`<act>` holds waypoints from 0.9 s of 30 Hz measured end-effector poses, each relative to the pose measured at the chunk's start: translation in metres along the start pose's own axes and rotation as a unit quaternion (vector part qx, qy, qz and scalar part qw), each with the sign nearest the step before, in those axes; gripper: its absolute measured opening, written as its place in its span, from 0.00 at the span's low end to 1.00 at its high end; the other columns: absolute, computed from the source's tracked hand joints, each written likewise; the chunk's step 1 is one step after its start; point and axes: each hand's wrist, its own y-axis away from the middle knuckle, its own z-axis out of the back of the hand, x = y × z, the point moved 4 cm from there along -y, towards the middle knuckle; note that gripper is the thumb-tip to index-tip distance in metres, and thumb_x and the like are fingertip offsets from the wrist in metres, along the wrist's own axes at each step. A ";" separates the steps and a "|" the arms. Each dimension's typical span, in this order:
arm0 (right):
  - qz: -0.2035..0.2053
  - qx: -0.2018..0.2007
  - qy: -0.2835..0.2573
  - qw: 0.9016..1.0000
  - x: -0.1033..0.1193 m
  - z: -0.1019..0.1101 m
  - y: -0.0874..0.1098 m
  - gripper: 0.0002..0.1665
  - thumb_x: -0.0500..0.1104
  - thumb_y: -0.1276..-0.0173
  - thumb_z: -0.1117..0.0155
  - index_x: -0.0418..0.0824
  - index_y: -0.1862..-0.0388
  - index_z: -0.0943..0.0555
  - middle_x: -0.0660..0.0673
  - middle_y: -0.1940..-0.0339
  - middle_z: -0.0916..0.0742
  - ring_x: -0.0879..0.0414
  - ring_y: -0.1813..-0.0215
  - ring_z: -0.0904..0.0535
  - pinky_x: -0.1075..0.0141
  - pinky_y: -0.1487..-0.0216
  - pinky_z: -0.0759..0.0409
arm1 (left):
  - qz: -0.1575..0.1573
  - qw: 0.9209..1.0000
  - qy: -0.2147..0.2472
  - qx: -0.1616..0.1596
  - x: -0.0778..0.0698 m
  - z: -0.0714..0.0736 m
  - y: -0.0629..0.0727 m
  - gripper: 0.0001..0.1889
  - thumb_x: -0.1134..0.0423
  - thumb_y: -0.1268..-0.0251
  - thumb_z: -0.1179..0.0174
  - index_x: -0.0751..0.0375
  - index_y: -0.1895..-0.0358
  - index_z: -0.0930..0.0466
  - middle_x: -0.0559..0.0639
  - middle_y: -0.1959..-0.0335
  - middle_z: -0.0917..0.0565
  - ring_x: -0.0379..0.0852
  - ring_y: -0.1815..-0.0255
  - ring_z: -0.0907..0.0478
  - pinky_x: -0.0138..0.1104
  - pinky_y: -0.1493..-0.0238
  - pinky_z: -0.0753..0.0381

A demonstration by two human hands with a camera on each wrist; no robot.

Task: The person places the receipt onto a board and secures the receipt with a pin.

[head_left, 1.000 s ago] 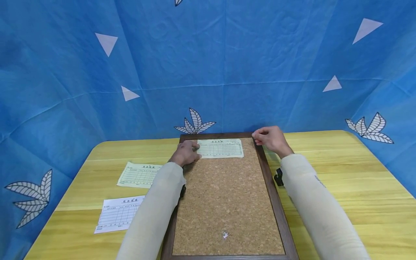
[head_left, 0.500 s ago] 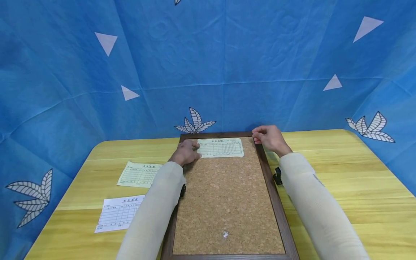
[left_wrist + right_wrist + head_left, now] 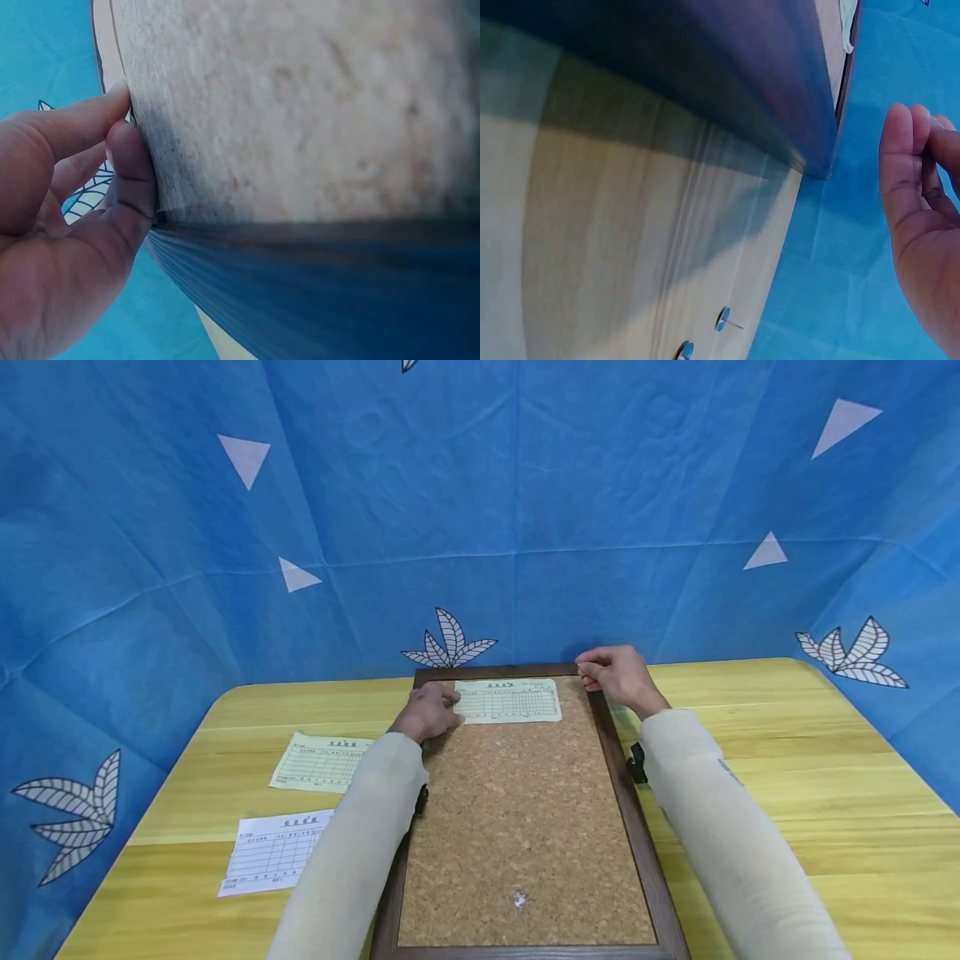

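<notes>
Steadying a pale-green rectangular paper slip (image 3: 510,702) at the top of a brown-framed cork board (image 3: 525,814), the left hand (image 3: 428,711), fingers slightly parted, might let it skew by slackening, while the right hand's (image 3: 621,679) fingers meet narrowly, contents unclear.

Your left hand (image 3: 64,247) is at left, fingers (image 3: 82,127) bent, tips at the far end of the blurry corkboard (image 3: 300,112). Dark bluish frame (image 3: 322,289) below; leaf-printed blue cloth (image 3: 45,45) behind.
</notes>
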 end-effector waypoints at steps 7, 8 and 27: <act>-0.006 0.005 -0.001 1.000 0.004 -0.005 -0.002 0.16 0.35 0.22 0.45 0.27 0.42 0.20 0.29 0.55 0.15 0.40 0.55 0.15 0.54 0.52 0.16 | 0.000 1.000 -0.001 -0.001 0.001 0.000 0.000 0.24 0.65 0.31 0.37 0.58 0.32 0.24 0.56 0.26 0.35 0.58 0.24 0.44 0.51 0.31 0.35; -0.005 0.006 -0.003 1.000 0.005 -0.006 -0.002 0.17 0.35 0.22 0.45 0.27 0.42 0.20 0.29 0.55 0.15 0.39 0.55 0.16 0.54 0.52 0.16 | -0.001 1.000 -0.001 -0.002 0.001 0.001 0.000 0.24 0.65 0.31 0.37 0.58 0.32 0.24 0.56 0.26 0.35 0.57 0.24 0.44 0.51 0.31 0.35; -0.007 0.022 0.001 1.000 0.015 -0.021 -0.006 0.17 0.38 0.21 0.45 0.31 0.40 0.19 0.32 0.55 0.14 0.44 0.56 0.16 0.53 0.53 0.17 | -0.005 1.000 0.003 -0.003 0.000 0.000 0.002 0.24 0.65 0.30 0.37 0.58 0.32 0.24 0.56 0.26 0.35 0.57 0.25 0.42 0.51 0.31 0.34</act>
